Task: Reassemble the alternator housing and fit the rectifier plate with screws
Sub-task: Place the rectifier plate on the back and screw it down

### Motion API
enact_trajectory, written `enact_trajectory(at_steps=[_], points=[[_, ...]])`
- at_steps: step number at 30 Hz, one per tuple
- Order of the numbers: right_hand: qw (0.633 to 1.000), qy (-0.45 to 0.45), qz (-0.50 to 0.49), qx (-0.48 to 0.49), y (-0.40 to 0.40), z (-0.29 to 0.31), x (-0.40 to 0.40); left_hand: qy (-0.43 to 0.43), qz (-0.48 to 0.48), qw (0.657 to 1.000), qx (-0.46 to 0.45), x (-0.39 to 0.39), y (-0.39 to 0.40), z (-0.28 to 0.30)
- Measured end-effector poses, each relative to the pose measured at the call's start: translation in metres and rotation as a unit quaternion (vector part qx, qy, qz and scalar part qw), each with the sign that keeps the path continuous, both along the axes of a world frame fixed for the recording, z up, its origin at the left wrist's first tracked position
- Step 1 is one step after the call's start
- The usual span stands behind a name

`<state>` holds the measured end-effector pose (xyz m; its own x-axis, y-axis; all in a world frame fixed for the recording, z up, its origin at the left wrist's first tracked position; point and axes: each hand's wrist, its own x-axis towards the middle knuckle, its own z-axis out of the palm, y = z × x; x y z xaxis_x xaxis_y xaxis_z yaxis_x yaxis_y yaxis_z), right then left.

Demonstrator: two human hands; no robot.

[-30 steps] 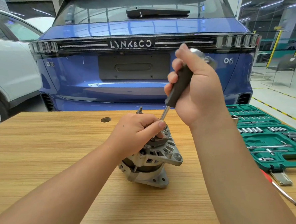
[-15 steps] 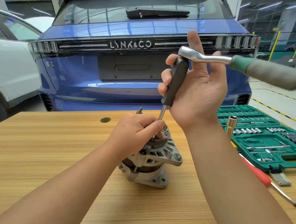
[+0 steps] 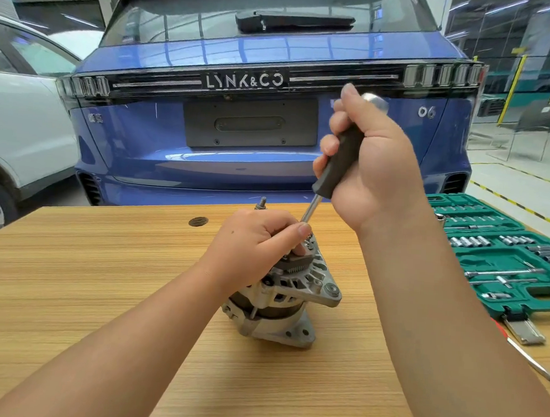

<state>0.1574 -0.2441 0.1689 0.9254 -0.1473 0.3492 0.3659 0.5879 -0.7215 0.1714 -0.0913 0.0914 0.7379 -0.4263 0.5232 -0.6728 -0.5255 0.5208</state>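
The fingers (image 3: 327, 147) of the right hand (image 3: 371, 169) are wrapped round the black handle of a steel-shafted driver (image 3: 338, 162), with a shiny ratchet head (image 3: 375, 101) showing above the fist. The driver's shaft slants down and to the left to the top of the grey cast-metal alternator (image 3: 289, 289). There the left hand (image 3: 253, 249) is curled over the dark ribbed rectifier plate (image 3: 298, 261), its thumb and fingers closed about the driver's tip; the screw itself is hidden under them.

The step in hand looks like running a screw into the rectifier plate, with the housing halves already sitting together. The next move likely calls for turning the handle while the left hand keeps the tip seated and the alternator from twisting.

The alternator stands upright near the middle of the light wooden desk (image 3: 86, 277), well away from every edge. To the left the desk gives free room, with only a small round grommet hole (image 3: 198, 221). To the right lie an open green socket-set case (image 3: 506, 254) and a red-handled screwdriver (image 3: 528, 356), close to the right forearm's sweep. Beyond the far edge stands a blue car (image 3: 238, 148)
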Motion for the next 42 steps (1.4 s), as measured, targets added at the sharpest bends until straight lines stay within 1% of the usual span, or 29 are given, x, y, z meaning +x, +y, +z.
enact_trajectory(at_steps=[2,3,6,7,9,12,14,19,24,26,28,29,32,33,34,36,38,40,42], points=[[0.998,-0.029,0.05,0.012,0.004,-0.002,-0.001,0.001,0.0,1.0,-0.004,0.001,0.0,-0.001],[0.997,-0.059,0.052,0.006,0.006,-0.004,-0.002,0.001,-0.001,1.0,-0.006,0.001,0.001,-0.001],[0.984,-0.172,0.014,-0.04,0.014,-0.009,-0.004,-0.003,-0.003,1.0,-0.009,0.001,0.002,-0.002],[0.98,-0.193,0.016,-0.048,0.014,-0.01,-0.004,-0.004,-0.004,1.0,-0.008,0.002,0.002,-0.003],[0.976,-0.209,0.06,-0.033,0.011,-0.012,-0.002,0.001,-0.005,1.0,-0.009,0.002,0.003,-0.004],[0.966,-0.204,0.156,0.016,0.005,-0.013,0.0,0.004,-0.007,1.0,-0.008,0.003,0.003,-0.004],[0.962,-0.196,0.187,0.024,0.002,-0.013,0.001,0.004,-0.011,1.0,-0.011,0.004,0.003,-0.004],[0.967,-0.172,0.19,0.013,0.0,-0.013,0.004,0.0,-0.015,1.0,-0.019,0.004,0.003,-0.006],[0.969,-0.15,0.196,0.026,0.0,-0.011,0.005,0.002,-0.011,1.0,-0.019,0.004,0.004,-0.006],[0.971,-0.139,0.191,0.026,0.0,-0.01,0.004,0.004,-0.011,1.0,-0.02,0.004,0.004,-0.005],[0.98,-0.123,0.157,0.024,0.003,-0.008,0.001,0.008,-0.008,1.0,-0.021,0.004,0.003,-0.005],[0.985,-0.115,0.124,0.019,0.004,-0.006,-0.001,0.01,-0.007,1.0,-0.02,0.004,0.003,-0.005],[0.995,-0.09,-0.025,-0.023,0.007,-0.001,-0.004,0.015,-0.009,1.0,-0.015,0.002,0.002,-0.004],[0.995,-0.078,-0.047,-0.029,0.006,0.0,-0.004,0.014,-0.01,1.0,-0.011,0.002,0.002,-0.003],[0.996,-0.066,-0.041,-0.033,0.005,0.002,-0.004,0.011,-0.01,1.0,-0.007,0.002,0.002,-0.003],[0.998,-0.045,0.031,-0.02,0.002,0.003,-0.005,0.01,-0.006,1.0,-0.004,0.002,0.001,-0.002],[0.993,-0.051,0.1,0.017,0.001,0.001,-0.005,0.009,-0.006,1.0,-0.015,0.002,0.002,-0.003],[0.992,-0.084,0.092,0.019,0.006,-0.003,-0.005,0.001,-0.007,1.0,-0.023,0.001,0.003,-0.003],[0.99,-0.135,0.031,-0.014,0.013,-0.005,-0.006,0.007,-0.004,1.0,-0.017,0.003,0.003,-0.003]])
